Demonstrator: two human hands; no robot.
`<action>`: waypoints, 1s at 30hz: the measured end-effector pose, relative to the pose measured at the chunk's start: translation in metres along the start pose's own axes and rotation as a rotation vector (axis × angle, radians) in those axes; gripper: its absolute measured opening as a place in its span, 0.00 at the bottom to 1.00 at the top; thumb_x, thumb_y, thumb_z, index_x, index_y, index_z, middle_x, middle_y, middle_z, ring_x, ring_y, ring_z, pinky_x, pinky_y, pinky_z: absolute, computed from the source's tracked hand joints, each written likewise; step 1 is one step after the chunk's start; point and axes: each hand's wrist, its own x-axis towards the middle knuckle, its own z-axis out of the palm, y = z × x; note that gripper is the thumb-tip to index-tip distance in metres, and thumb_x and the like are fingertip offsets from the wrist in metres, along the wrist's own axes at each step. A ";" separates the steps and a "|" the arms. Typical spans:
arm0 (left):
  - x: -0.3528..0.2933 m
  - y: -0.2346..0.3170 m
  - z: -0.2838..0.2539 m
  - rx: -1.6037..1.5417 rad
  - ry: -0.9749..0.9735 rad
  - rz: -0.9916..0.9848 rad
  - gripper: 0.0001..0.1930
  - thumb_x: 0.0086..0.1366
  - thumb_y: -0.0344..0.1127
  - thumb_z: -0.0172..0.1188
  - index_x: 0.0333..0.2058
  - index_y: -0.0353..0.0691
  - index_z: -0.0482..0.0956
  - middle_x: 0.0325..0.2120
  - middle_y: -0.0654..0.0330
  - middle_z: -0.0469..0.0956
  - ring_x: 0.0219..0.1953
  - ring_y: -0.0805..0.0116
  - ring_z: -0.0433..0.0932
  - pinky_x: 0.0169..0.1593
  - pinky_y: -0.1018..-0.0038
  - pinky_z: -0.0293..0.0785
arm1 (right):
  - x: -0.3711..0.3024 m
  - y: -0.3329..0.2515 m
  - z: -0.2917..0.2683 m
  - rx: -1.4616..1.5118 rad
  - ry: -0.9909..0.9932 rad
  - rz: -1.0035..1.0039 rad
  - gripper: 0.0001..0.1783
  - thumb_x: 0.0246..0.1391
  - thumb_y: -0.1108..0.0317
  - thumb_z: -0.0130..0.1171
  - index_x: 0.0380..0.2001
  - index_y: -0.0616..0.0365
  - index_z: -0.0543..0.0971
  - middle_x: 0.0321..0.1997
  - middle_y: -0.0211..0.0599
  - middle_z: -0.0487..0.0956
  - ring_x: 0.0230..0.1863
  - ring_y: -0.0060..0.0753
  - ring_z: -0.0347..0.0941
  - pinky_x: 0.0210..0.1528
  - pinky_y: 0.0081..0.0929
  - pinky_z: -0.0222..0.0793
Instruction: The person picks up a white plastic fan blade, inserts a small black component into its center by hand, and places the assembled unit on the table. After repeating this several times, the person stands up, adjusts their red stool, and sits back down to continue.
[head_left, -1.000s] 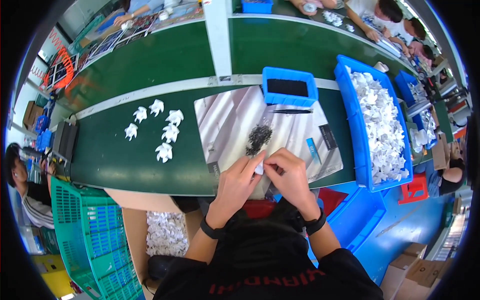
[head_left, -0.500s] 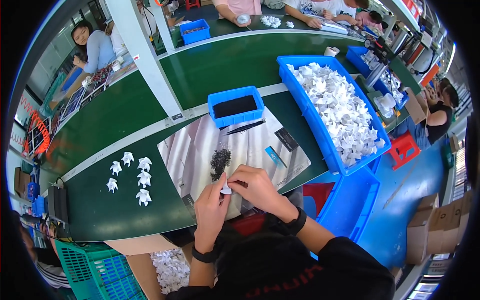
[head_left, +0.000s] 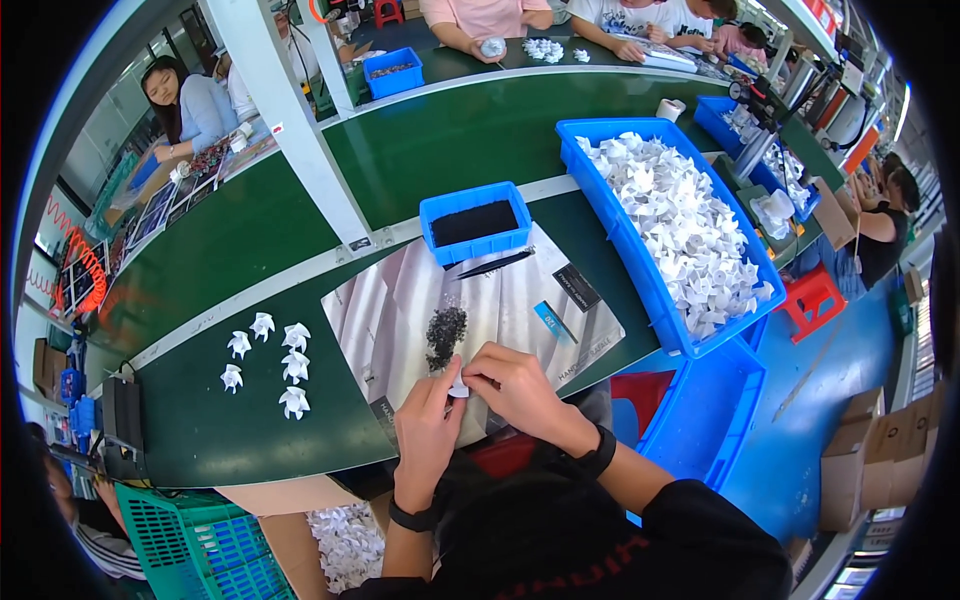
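Both my hands are together at the near edge of a printed sheet [head_left: 385,300] on the green table. A small white piece [head_left: 459,388] is pinched between them, mostly covered by fingers. My left hand [head_left: 428,422] grips it from the left, fingers closed. From the right, my right hand [head_left: 522,392] has thumb and fingertips closed at the piece. Just beyond the fingers lies a loose heap of tiny black parts [head_left: 446,333]. Black tweezers [head_left: 496,264] rest on the sheet before a small blue bin [head_left: 484,248] of black bits. Several white petal-shaped pieces [head_left: 295,367] stand to the left.
A big blue tray [head_left: 622,258] heaped with white petal-shaped pieces stands at the right. A metal post [head_left: 300,150] rises beyond the sheet. Below left are a green crate [head_left: 175,530] and an open carton of white pieces [head_left: 345,540]. Co-workers sit across the green conveyor [head_left: 430,130].
The view has shifted slightly, so the scene sits a little lower and to the right. My hands stay at the white piece, which shows at a slightly different angle between the fingers.
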 end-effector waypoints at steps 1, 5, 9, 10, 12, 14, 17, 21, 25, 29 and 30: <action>0.000 0.000 0.000 0.002 0.001 -0.005 0.31 0.50 0.19 0.67 0.56 0.43 0.77 0.29 0.53 0.77 0.29 0.57 0.78 0.33 0.66 0.75 | 0.001 0.001 -0.001 -0.003 -0.011 -0.006 0.04 0.50 0.78 0.64 0.31 0.66 0.81 0.30 0.40 0.78 0.29 0.43 0.77 0.31 0.29 0.73; 0.001 -0.001 -0.001 0.003 -0.011 0.005 0.31 0.49 0.20 0.67 0.56 0.44 0.77 0.29 0.54 0.77 0.29 0.57 0.78 0.33 0.67 0.74 | 0.006 0.003 -0.002 0.018 -0.052 -0.012 0.03 0.50 0.77 0.62 0.29 0.66 0.81 0.30 0.41 0.78 0.28 0.45 0.76 0.31 0.32 0.72; 0.000 -0.001 -0.002 -0.030 -0.005 -0.022 0.31 0.50 0.19 0.67 0.55 0.45 0.78 0.29 0.53 0.77 0.29 0.57 0.78 0.32 0.67 0.74 | 0.008 0.002 -0.007 0.100 -0.097 0.024 0.03 0.50 0.76 0.61 0.28 0.65 0.80 0.30 0.42 0.77 0.28 0.47 0.75 0.31 0.35 0.70; 0.000 -0.002 -0.002 -0.021 -0.001 0.001 0.31 0.50 0.20 0.67 0.55 0.44 0.77 0.29 0.54 0.77 0.29 0.58 0.77 0.32 0.67 0.74 | 0.008 0.002 -0.010 0.131 -0.108 0.044 0.03 0.50 0.75 0.61 0.28 0.65 0.80 0.30 0.42 0.77 0.28 0.47 0.75 0.31 0.35 0.70; 0.000 -0.004 0.000 -0.004 0.001 0.052 0.32 0.50 0.21 0.68 0.56 0.42 0.76 0.29 0.55 0.77 0.28 0.60 0.77 0.31 0.68 0.74 | 0.010 0.003 -0.011 0.161 -0.113 0.068 0.04 0.50 0.75 0.62 0.28 0.65 0.80 0.30 0.43 0.77 0.28 0.47 0.74 0.31 0.34 0.70; 0.003 0.000 0.002 -0.068 0.010 0.003 0.32 0.50 0.21 0.69 0.57 0.40 0.74 0.30 0.55 0.77 0.28 0.61 0.76 0.32 0.69 0.73 | 0.012 0.006 -0.016 0.123 -0.087 0.039 0.03 0.49 0.75 0.65 0.28 0.64 0.81 0.30 0.39 0.78 0.27 0.36 0.74 0.31 0.29 0.69; 0.001 0.007 0.001 -0.188 0.018 -0.101 0.33 0.50 0.23 0.70 0.58 0.36 0.71 0.32 0.55 0.77 0.28 0.63 0.74 0.32 0.70 0.73 | 0.022 0.023 -0.033 0.516 -0.061 0.173 0.04 0.51 0.74 0.66 0.31 0.62 0.82 0.31 0.32 0.79 0.29 0.26 0.73 0.31 0.24 0.69; 0.002 0.006 0.001 -0.090 0.005 -0.081 0.35 0.51 0.23 0.70 0.59 0.36 0.68 0.38 0.56 0.76 0.31 0.68 0.74 0.40 0.72 0.73 | 0.039 0.015 -0.067 1.622 0.265 0.346 0.06 0.54 0.74 0.64 0.36 0.62 0.81 0.32 0.29 0.79 0.31 0.22 0.73 0.32 0.23 0.69; 0.004 0.004 0.003 -0.047 0.056 -0.048 0.28 0.53 0.22 0.68 0.54 0.37 0.70 0.39 0.54 0.75 0.33 0.66 0.73 0.42 0.70 0.73 | 0.031 0.035 -0.056 1.213 0.074 0.542 0.08 0.57 0.73 0.63 0.39 0.62 0.80 0.33 0.30 0.79 0.31 0.21 0.73 0.32 0.21 0.70; 0.007 -0.001 0.002 -0.047 0.165 -0.088 0.24 0.55 0.21 0.65 0.51 0.35 0.70 0.38 0.54 0.73 0.33 0.67 0.74 0.43 0.69 0.73 | 0.019 0.042 -0.034 0.726 -0.093 0.536 0.07 0.58 0.72 0.63 0.38 0.63 0.80 0.32 0.31 0.80 0.28 0.20 0.73 0.31 0.20 0.69; 0.008 -0.006 0.000 -0.102 0.195 -0.098 0.21 0.58 0.22 0.64 0.49 0.35 0.70 0.38 0.55 0.73 0.34 0.68 0.74 0.42 0.71 0.73 | 0.019 0.040 -0.031 0.627 -0.081 0.513 0.07 0.57 0.72 0.63 0.37 0.64 0.80 0.31 0.31 0.80 0.27 0.20 0.73 0.31 0.20 0.69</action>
